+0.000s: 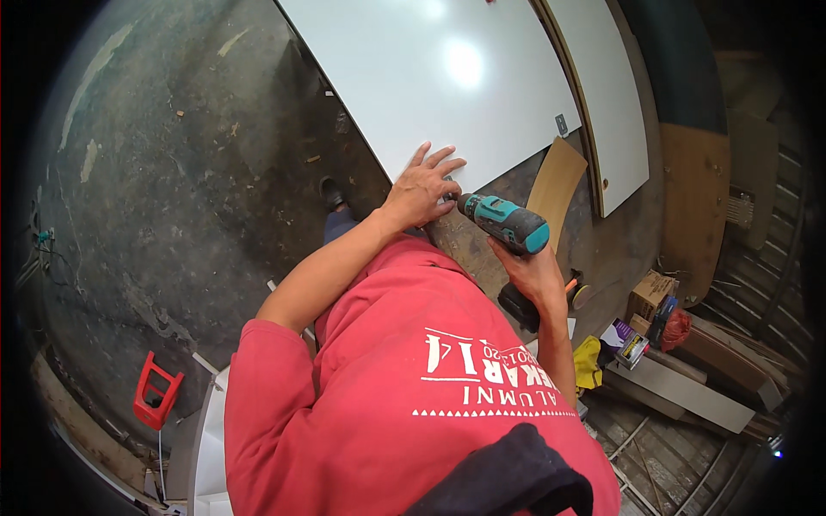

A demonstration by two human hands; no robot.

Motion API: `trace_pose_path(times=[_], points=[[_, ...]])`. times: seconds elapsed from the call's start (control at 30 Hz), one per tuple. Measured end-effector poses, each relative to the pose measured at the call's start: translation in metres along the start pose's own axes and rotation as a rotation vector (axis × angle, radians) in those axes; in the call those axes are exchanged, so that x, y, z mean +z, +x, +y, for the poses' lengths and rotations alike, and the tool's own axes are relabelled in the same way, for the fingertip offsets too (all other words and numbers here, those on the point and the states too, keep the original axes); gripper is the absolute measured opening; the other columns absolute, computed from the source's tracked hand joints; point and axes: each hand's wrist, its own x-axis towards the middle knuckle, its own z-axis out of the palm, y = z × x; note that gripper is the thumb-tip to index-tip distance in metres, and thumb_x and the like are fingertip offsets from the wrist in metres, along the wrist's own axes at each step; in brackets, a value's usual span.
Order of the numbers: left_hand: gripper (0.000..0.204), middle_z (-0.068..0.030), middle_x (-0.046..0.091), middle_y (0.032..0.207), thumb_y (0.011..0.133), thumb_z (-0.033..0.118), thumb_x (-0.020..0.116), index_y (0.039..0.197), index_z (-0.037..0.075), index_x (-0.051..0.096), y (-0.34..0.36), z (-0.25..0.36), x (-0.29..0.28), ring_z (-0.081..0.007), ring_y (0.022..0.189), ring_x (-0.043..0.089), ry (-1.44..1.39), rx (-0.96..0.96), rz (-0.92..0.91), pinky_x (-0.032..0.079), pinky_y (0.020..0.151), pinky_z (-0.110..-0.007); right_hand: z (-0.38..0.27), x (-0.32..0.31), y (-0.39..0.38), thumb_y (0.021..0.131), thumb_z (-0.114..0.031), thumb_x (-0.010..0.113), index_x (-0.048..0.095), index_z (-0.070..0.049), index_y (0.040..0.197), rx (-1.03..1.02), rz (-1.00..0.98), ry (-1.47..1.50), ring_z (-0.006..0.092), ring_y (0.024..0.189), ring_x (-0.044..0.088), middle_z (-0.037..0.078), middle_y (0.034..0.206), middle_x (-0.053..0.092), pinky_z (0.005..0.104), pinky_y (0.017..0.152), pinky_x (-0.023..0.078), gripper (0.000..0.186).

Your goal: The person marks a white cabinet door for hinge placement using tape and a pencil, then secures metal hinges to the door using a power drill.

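Closely observed, the left hand lies flat with fingers spread wide, pressing on the near corner of a smooth, glossy white panel that rests on the floor. Its thumb side sits right at the panel's lower edge, touching the nose of a teal and black cordless drill. The right hand is wrapped tightly around the drill's grip from below, fingers closed on the handle; the drill points left toward the panel corner, just beside the left hand.

A small grey metal fitting sits near the panel's right corner. A curved strip of tan plywood lies just beyond that edge, and a second white panel lies alongside, apart from the first. The concrete floor is rough, stained and dusty, with open room to the left. A red plastic frame stands near the lower left; boxes and timber offcuts crowd the right.
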Motion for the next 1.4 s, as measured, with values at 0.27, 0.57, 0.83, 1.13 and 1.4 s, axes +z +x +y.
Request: trace_pose_path(times=[0.27, 0.57, 0.83, 1.13, 1.4], points=[[0.011, -0.0016, 0.053, 0.145, 0.082, 0.027, 0.077, 0.09, 0.022, 0.074, -0.001, -0.002, 0.001, -0.0269, 0.147, 0.035, 0.0, 0.01, -0.004, 0.019, 0.124, -0.057, 0.008, 0.002, -0.003, 0.087, -0.024, 0.079, 0.068, -0.001, 0.119, -0.019, 0.017, 0.008, 0.0226, 0.091, 0.072, 0.015, 0.099, 0.075, 0.0352, 0.083, 0.054, 0.041], [0.013, -0.0021, 0.054, 0.144, 0.081, 0.029, 0.077, 0.093, 0.023, 0.076, 0.0, -0.002, 0.001, -0.0273, 0.147, 0.036, 0.011, 0.017, -0.016, 0.02, 0.124, -0.057, -0.007, 0.001, -0.014, 0.085, -0.026, 0.081, 0.069, -0.001, 0.117, 0.072, 0.043, -0.046, 0.0226, 0.087, 0.072, 0.016, 0.094, 0.075, 0.0354, 0.081, 0.054, 0.042], [0.01, -0.0021, 0.054, 0.144, 0.08, 0.027, 0.078, 0.09, 0.023, 0.078, -0.001, -0.002, -0.001, -0.0271, 0.147, 0.036, -0.006, 0.007, -0.005, 0.02, 0.124, -0.057, -0.013, -0.001, -0.013, 0.086, -0.024, 0.079, 0.069, -0.002, 0.12, 0.101, 0.013, -0.02, 0.0216, 0.091, 0.071, 0.015, 0.1, 0.075, 0.0346, 0.083, 0.054, 0.042], [0.009, -0.0015, 0.056, 0.143, 0.08, 0.026, 0.078, 0.087, 0.022, 0.078, 0.0, 0.001, -0.001, -0.0273, 0.147, 0.036, -0.014, -0.004, -0.004, 0.02, 0.124, -0.057, -0.01, -0.004, -0.012, 0.087, -0.021, 0.079, 0.069, -0.002, 0.119, -0.015, 0.026, -0.032, 0.0201, 0.091, 0.071, 0.014, 0.1, 0.075, 0.0341, 0.083, 0.054, 0.039], [0.008, 0.0013, 0.063, 0.129, 0.079, 0.02, 0.079, 0.086, 0.018, 0.075, 0.001, -0.008, 0.003, -0.0251, 0.137, 0.048, -0.086, 0.05, 0.07, 0.026, 0.121, -0.057, -0.015, -0.008, -0.021, 0.087, -0.019, 0.08, 0.068, 0.001, 0.117, 0.028, 0.047, -0.015, 0.0181, 0.085, 0.069, 0.012, 0.095, 0.075, 0.0334, 0.08, 0.054, 0.038]])
